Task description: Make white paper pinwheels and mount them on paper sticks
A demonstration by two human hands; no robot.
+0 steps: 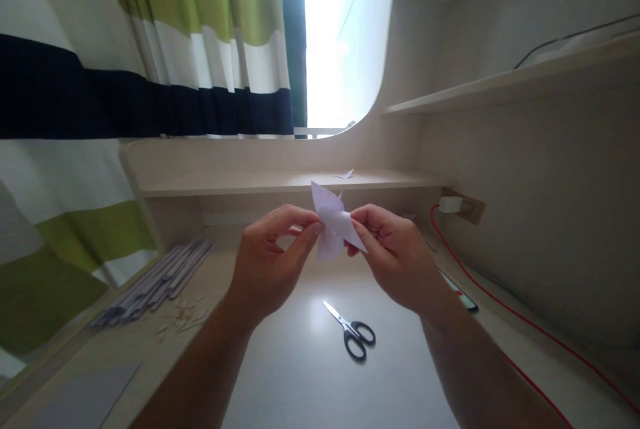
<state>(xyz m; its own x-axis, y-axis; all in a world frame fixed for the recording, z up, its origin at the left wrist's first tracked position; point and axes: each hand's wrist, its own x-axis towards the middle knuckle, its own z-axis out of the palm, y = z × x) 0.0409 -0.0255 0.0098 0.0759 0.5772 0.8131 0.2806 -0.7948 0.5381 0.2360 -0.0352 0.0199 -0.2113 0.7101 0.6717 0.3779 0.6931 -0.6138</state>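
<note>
Head | we pinch folded paper (334, 221) between left hand (275, 259) and right hand (394, 252) | folds made; shaping seems unfinished | scissors (349, 326) unheld

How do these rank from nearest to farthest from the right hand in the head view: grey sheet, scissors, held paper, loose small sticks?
1. Held paper: touching the right hand, at its fingertips.
2. Scissors: on the desk, between the forearms.
3. Loose small sticks: left side, beyond the left forearm.
4. Grey sheet: near left corner.
</note>
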